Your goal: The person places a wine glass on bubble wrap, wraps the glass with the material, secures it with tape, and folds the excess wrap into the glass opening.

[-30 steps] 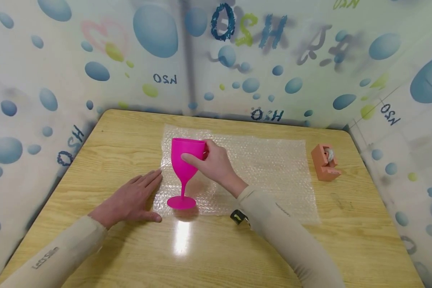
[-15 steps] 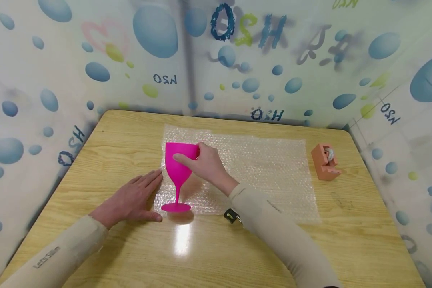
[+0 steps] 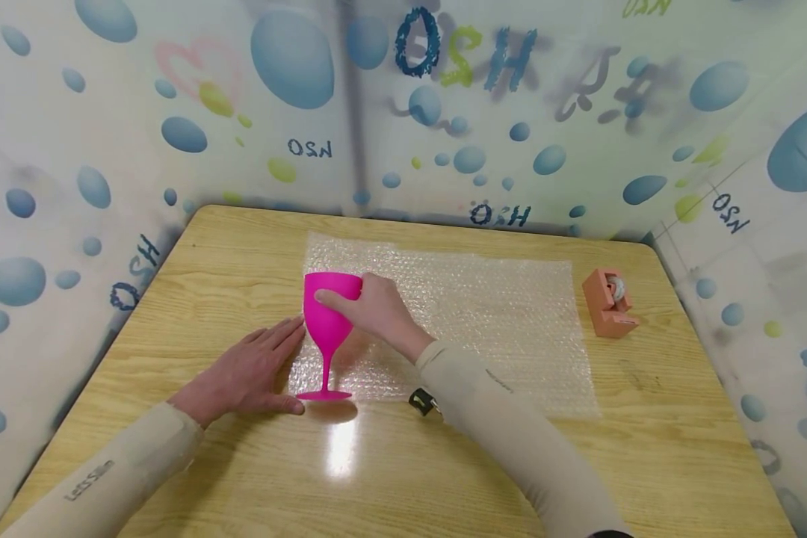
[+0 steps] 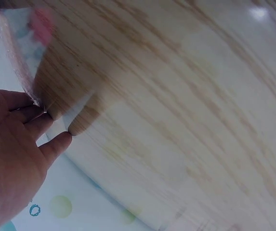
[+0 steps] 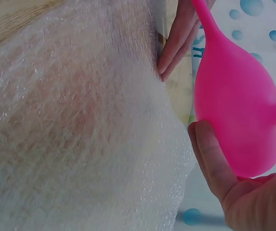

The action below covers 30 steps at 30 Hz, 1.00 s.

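Observation:
A bright pink goblet (image 3: pixel 328 325) stands upright in my right hand (image 3: pixel 376 308), which grips the bowl with the thumb across its front and the fingers behind. Its round foot hovers near the front left part of a bubble wrap sheet (image 3: pixel 491 321); whether it touches cannot be told. In the right wrist view the goblet (image 5: pixel 239 106) sits between thumb and fingers (image 5: pixel 212 154). My left hand (image 3: pixel 252 373) lies flat with spread fingers at the sheet's left edge, fingertips touching it. The left wrist view shows those fingers (image 4: pixel 56 147) straight against the table.
A salmon-coloured tape dispenser (image 3: pixel 608 302) stands on the right side of the wooden table (image 3: pixel 242 478). A small black tag-like piece (image 3: pixel 421 402) hangs by the right wrist. Patterned walls (image 3: pixel 545 97) close in the back and sides of the table.
My right hand has carried the goblet a short way left and down, toward the sheet's near left corner. The left hand has stayed in place.

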Available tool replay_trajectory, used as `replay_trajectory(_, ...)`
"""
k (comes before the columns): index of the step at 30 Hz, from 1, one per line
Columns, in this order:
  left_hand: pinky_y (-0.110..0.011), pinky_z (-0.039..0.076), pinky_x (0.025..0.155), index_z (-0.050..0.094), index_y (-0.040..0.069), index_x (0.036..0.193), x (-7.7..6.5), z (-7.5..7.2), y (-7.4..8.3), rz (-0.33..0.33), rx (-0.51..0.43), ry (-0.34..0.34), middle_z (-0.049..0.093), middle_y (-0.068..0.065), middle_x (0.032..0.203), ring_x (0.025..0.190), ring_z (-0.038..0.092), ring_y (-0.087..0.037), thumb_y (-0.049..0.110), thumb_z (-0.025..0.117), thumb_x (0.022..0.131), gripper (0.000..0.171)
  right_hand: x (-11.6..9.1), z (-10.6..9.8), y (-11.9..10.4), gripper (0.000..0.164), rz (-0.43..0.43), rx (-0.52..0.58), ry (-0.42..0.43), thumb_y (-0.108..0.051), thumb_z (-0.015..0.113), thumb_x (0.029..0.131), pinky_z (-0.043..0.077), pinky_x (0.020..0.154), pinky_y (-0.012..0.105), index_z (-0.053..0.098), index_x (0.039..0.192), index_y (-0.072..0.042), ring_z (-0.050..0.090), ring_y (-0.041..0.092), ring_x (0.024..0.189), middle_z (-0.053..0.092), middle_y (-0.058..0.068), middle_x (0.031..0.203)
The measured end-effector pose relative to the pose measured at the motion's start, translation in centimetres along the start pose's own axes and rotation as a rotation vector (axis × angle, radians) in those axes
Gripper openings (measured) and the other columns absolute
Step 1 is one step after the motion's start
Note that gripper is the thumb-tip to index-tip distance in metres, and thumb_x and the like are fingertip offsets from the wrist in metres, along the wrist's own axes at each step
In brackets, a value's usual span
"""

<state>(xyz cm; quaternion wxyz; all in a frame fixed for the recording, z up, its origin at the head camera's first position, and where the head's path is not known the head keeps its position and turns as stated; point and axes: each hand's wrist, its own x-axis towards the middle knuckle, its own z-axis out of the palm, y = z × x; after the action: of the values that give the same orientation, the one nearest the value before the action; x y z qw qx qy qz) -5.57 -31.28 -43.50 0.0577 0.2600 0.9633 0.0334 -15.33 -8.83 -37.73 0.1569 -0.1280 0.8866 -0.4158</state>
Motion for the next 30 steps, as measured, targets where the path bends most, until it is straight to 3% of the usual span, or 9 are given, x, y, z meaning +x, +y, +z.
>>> replay_trajectory(9,-0.055,0.031,0.111,0.023,-0.003,0.151,0.1,-0.2,0.1,-0.011,0.000,-0.011,0.022,-0.019,0.158,0.142,0.027,-0.038,0.082,0.056,0.072,0.120,0.3,0.8,-0.2,0.056,0.052,-0.034,-0.047,-0.066,0.065,0.080,0.044,0.048,0.024,0.059,0.082,-0.010,0.050,0.012,0.056,0.059,0.004,0.070)
replay_trajectory(18,-0.055,0.033,0.109,0.024,-0.002,0.151,0.0,0.1,0.0,-0.005,0.008,0.023,0.024,-0.019,0.158,0.142,0.029,-0.039,0.083,0.057,0.070,0.122,0.9,1.4,0.0,0.057,0.068,-0.074,-0.040,-0.066,0.065,0.080,0.039,0.045,0.023,0.058,0.075,-0.010,0.045,0.010,0.051,0.053,0.001,0.061)
replay_trajectory(30,-0.054,0.030,0.112,0.020,-0.001,0.152,0.1,-0.1,0.2,-0.043,0.000,-0.044,0.018,-0.016,0.160,0.145,0.023,-0.037,0.083,0.058,0.069,0.124,1.6,2.4,0.1,0.058,0.084,-0.143,-0.017,-0.069,0.062,0.080,0.041,0.047,0.023,0.056,0.070,-0.012,0.048,0.010,0.053,0.056,0.002,0.066)
